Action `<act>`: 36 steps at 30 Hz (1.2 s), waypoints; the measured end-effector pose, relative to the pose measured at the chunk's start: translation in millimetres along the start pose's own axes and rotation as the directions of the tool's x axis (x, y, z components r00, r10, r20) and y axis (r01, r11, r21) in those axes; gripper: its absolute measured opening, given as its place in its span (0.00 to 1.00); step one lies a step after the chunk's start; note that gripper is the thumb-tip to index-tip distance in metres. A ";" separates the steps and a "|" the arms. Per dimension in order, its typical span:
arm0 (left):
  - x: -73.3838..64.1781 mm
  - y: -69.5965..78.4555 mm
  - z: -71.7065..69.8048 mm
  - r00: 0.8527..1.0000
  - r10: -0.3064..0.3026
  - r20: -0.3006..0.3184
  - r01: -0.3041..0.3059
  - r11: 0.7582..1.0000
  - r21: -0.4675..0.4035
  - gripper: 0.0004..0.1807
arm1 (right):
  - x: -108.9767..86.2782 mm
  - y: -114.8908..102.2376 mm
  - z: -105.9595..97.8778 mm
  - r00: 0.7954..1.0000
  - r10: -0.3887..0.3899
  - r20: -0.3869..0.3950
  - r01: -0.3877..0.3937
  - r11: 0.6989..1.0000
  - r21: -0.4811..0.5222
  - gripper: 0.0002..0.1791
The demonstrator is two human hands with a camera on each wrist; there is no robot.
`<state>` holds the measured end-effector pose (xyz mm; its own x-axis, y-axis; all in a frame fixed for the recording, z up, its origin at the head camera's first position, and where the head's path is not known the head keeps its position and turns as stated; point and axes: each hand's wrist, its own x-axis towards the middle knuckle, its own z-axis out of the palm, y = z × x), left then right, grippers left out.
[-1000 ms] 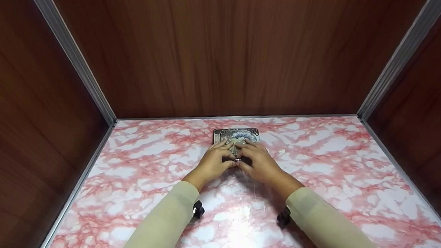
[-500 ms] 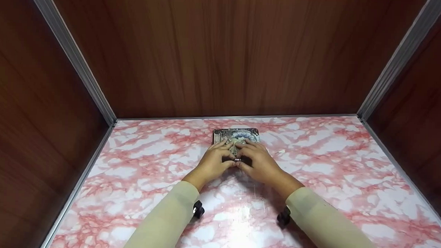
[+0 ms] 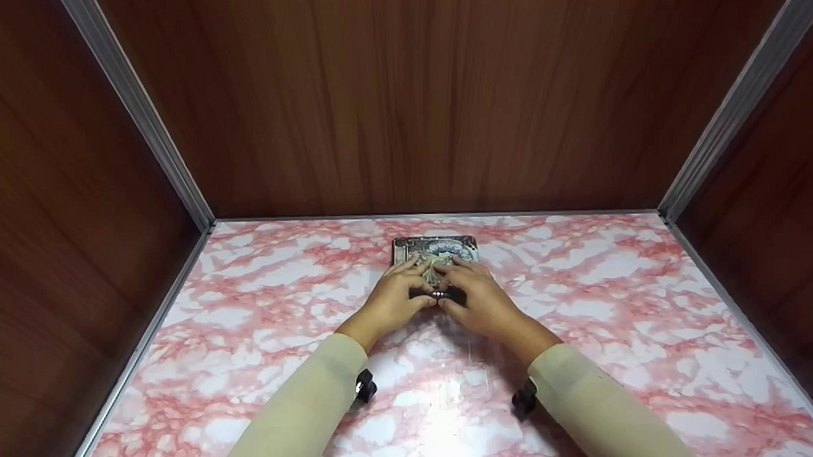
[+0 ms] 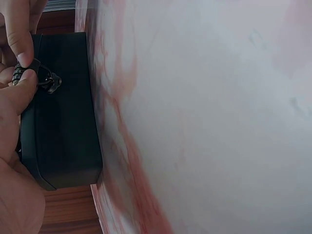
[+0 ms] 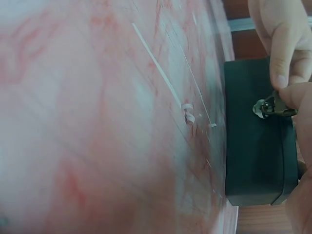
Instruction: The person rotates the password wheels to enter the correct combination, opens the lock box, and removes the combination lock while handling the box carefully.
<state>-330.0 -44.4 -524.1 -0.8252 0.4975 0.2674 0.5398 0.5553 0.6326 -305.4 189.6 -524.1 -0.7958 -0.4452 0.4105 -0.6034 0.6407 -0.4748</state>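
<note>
A dark box (image 3: 440,246) with an ornate printed lid sits near the back of the table. On its front, a small combination padlock (image 4: 18,73) hangs by its shackle from a metal hasp (image 4: 53,83). My left hand (image 3: 397,296) pinches the padlock's left end between thumb and finger, the other fingers lying on the lid. From the opposite side my right hand (image 3: 477,297) pinches the padlock's right end, its other fingers also over the lid. In the right wrist view the padlock (image 5: 280,106) shows beneath the fingertips, its dials largely hidden.
Red-and-white marbled tabletop (image 3: 274,332) surrounds the box. Brown wood-grain panels (image 3: 411,107) with metal edging stand at the back and both sides. A pale strip (image 5: 156,63) shows on the tabletop before the box.
My right thumb has shifted slightly rightward at the padlock, showing a little more of its dials. The box and my left hand stay in place.
</note>
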 end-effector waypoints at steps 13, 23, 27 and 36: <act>0.6 -1.3 0.6 1.000 -0.003 0.002 0.003 1.000 0.005 0.07 | 0.2 2.0 0.8 1.000 -0.019 -0.018 0.020 0.999 0.025 0.09; 1.0 -3.0 0.8 1.000 0.004 0.001 -0.004 1.000 0.008 0.06 | 0.2 1.4 0.5 0.999 -0.041 -0.035 0.042 0.998 0.037 0.11; 0.9 -3.2 0.7 1.000 -0.003 0.001 0.003 1.000 0.005 0.06 | 0.4 1.7 0.6 0.998 -0.055 -0.035 0.057 0.998 0.036 0.09; 0.1 -0.6 -0.5 1.000 -0.006 0.007 0.006 1.000 0.008 0.06 | 0.6 2.9 0.7 0.998 -0.049 -0.027 0.050 0.998 0.025 0.08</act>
<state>-330.4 -45.0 -524.1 -0.8273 0.4986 0.2588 0.5363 0.5636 0.6283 -307.6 190.8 -525.8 -0.7633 -0.4591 0.4546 -0.6436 0.6019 -0.4728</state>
